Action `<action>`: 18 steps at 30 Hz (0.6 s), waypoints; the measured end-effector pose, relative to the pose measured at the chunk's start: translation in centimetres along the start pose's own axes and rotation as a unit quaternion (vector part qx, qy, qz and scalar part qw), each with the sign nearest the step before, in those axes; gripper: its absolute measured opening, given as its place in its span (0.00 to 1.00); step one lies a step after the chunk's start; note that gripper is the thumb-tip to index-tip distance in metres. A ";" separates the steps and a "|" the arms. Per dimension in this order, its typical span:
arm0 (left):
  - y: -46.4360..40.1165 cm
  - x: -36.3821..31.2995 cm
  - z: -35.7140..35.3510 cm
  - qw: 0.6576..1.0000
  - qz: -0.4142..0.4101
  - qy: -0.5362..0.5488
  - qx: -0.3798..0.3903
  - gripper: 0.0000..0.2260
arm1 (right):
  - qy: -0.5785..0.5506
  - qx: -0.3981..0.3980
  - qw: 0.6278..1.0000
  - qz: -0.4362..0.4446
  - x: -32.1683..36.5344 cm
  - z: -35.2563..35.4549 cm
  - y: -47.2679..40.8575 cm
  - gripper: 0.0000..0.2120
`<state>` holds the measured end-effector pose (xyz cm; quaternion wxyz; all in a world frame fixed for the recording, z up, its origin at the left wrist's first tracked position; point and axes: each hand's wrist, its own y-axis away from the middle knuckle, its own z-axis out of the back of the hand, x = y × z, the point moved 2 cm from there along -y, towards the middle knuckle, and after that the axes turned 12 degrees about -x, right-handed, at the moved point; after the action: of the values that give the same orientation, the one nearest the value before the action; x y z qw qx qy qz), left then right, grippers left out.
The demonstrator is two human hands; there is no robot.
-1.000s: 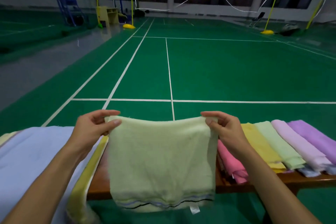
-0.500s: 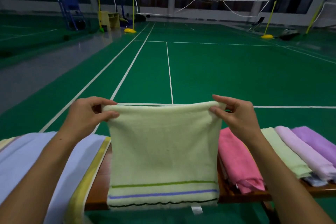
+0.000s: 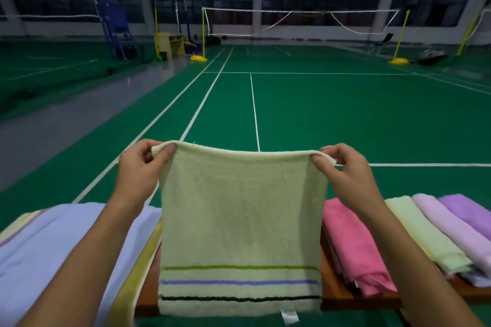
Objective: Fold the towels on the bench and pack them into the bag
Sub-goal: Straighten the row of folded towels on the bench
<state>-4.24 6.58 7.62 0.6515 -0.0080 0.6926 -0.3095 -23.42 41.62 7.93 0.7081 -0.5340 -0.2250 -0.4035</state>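
Green badminton courts (image 3: 318, 114) with white lines fill the upper half of the frame, a net (image 3: 292, 18) strung across the far end between yellow posts. Along the bottom runs the brown wooden desk (image 3: 337, 287). At lower left it carries a pale lavender towel (image 3: 53, 241) spread flat over a yellow one (image 3: 132, 273); at lower right lies a row of folded towels side by side: a pink towel (image 3: 353, 244), then a light green towel (image 3: 425, 236), a lilac towel (image 3: 457, 223) and a purple towel (image 3: 473, 210). No bag can be made out. In the centre a pale yellow-green towel (image 3: 239, 220) hangs upright in front of the desk, its lower hem showing green, blue and black stripes and a small white tag. The left hand (image 3: 138, 170) pinches its upper left corner between thumb and curled fingers; the right hand (image 3: 345, 172) pinches the upper right corner likewise. Both forearms reach up from the bottom corners, hands level, the top edge sagging slightly between them.
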 end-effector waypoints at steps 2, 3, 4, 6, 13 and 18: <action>0.2 -0.6 -0.1 1.000 0.004 0.014 -0.005 0.07 | -0.085 0.000 0.994 -0.065 0.4 0.2 0.1 0.09; 0.2 -0.9 0.0 1.000 0.000 0.018 -0.008 0.08 | -0.113 -0.008 0.990 -0.081 0.5 0.4 0.3 0.10; 0.4 -1.3 0.2 1.000 -0.007 0.024 -0.011 0.08 | -0.135 -0.018 0.986 -0.092 0.7 0.7 0.3 0.11; 0.6 -2.2 0.7 0.999 -0.022 0.031 -0.017 0.08 | -0.162 -0.042 0.981 -0.098 1.4 1.4 0.3 0.13; 2.1 -6.1 1.5 0.996 -0.088 -0.009 -0.006 0.18 | -0.186 -0.074 0.973 -0.111 3.3 3.9 1.2 0.17; 3.4 -9.0 3.9 0.998 -0.030 0.058 -0.018 0.23 | -0.180 -0.014 0.980 -0.080 6.4 6.9 1.9 0.26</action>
<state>2.01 11.38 14.40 0.6005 -0.0226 0.7341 -0.3163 -17.47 46.15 13.86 0.6136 -0.5885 -0.3851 -0.3589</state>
